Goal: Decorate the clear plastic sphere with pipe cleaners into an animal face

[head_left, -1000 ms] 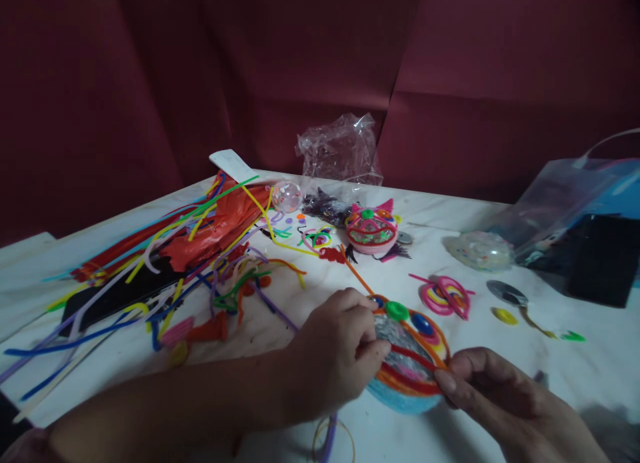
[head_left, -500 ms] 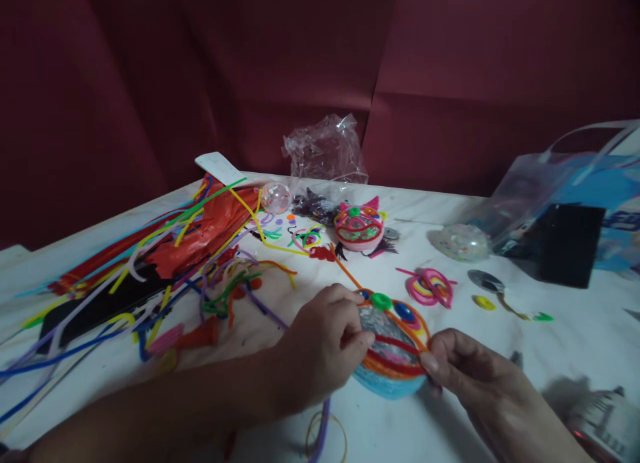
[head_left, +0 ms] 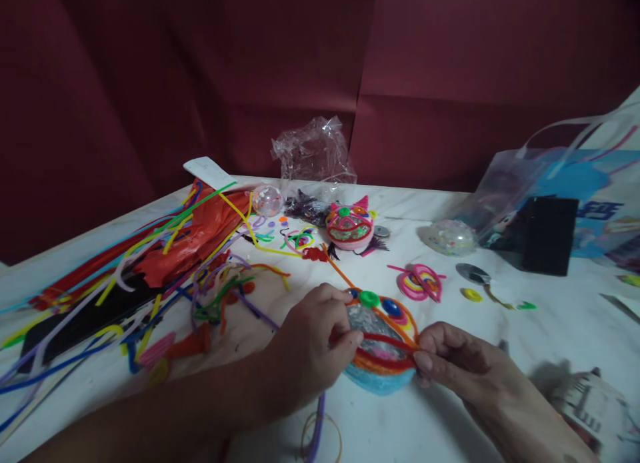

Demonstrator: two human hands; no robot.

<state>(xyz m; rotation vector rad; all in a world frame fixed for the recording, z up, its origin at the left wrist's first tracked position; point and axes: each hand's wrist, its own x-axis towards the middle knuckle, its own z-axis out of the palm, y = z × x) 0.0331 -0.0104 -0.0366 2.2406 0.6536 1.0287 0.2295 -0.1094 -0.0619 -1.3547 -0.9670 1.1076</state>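
A ball covered in pipe cleaners (head_left: pixel 380 379) stands between my hands, light blue below and orange above. It carries a green button, blue discs and a silvery see-through front. Across that front a red pipe cleaner (head_left: pixel 385 339) forms a mouth-like outline. My left hand (head_left: pixel 320 343) is closed on the ball's left side, thumb at the red strip's left end. The fingers of my right hand (head_left: pixel 450 363) are pinched at the right corner of the red outline. Behind sits a similar pink ball (head_left: pixel 350 231) with pointed ears.
Loose pipe cleaners (head_left: pixel 120 249) and a red plastic wrapper (head_left: pixel 183 249) cover the left. A clear plastic bag (head_left: pixel 315 156) and a clear ball (head_left: pixel 267 201) lie at the back. To the right are a pink coil (head_left: pixel 420 283), a clear dome (head_left: pixel 453 237) and a black box (head_left: pixel 549 236).
The whole view has shifted slightly, moving things left in the picture. Both hands keep their hold on the ball, with little visible change in the fingers.
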